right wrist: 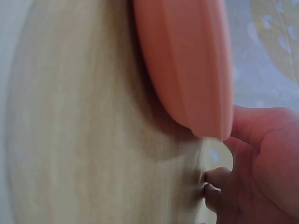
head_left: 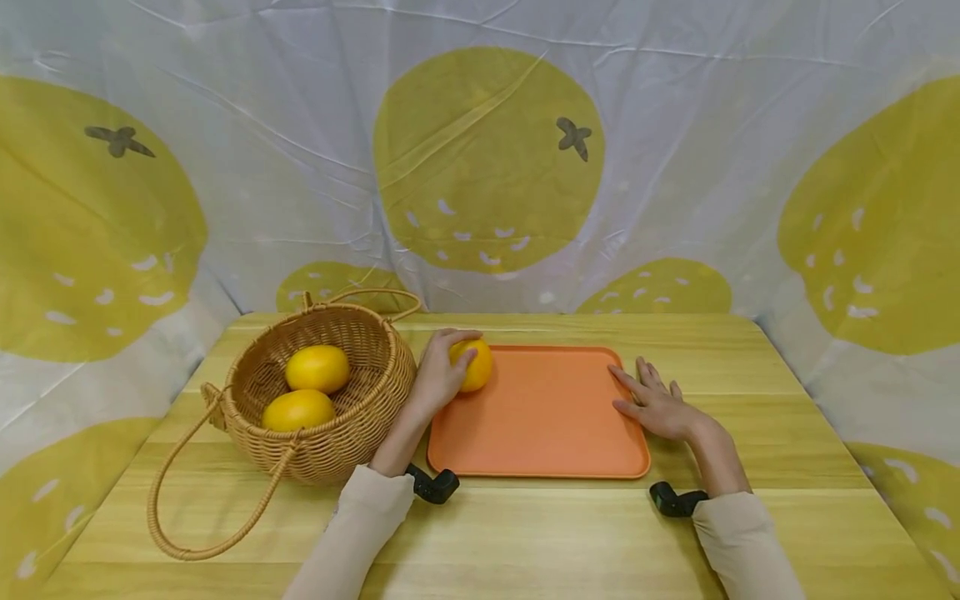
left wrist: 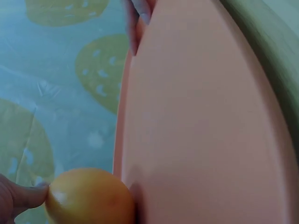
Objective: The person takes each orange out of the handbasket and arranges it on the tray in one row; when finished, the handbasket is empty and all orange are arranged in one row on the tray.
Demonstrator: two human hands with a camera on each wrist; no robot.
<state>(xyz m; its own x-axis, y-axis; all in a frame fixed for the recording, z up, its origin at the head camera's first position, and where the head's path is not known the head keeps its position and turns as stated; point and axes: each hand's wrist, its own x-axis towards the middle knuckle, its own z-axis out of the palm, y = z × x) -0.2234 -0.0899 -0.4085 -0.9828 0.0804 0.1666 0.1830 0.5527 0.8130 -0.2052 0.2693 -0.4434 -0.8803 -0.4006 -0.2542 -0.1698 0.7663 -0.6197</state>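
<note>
My left hand (head_left: 441, 372) grips a smooth yellow fruit (head_left: 476, 367), thumb and fingers around it, at the left end of an orange tray (head_left: 540, 417). In the left wrist view, the thumb presses against the rounded fruit (left wrist: 91, 198), whose lower part is cut off. At the tray's right side, my right hand (head_left: 660, 410) rests with fairly straight fingers touching the rim. The right wrist view has that hand (right wrist: 266, 168) beside the tray's edge (right wrist: 196, 70), holding nothing. Two similar fruits (head_left: 318, 369) lie inside a wicker basket (head_left: 375, 433) left of the left hand.
One basket handle (head_left: 197, 550) droops onto the wooden table (head_left: 540, 533) towards the front left; another stands behind. Black wrist devices (head_left: 435, 485) sit below both hands. A curtain printed with big yellow fruit (head_left: 487, 158) hangs behind the table and along its sides.
</note>
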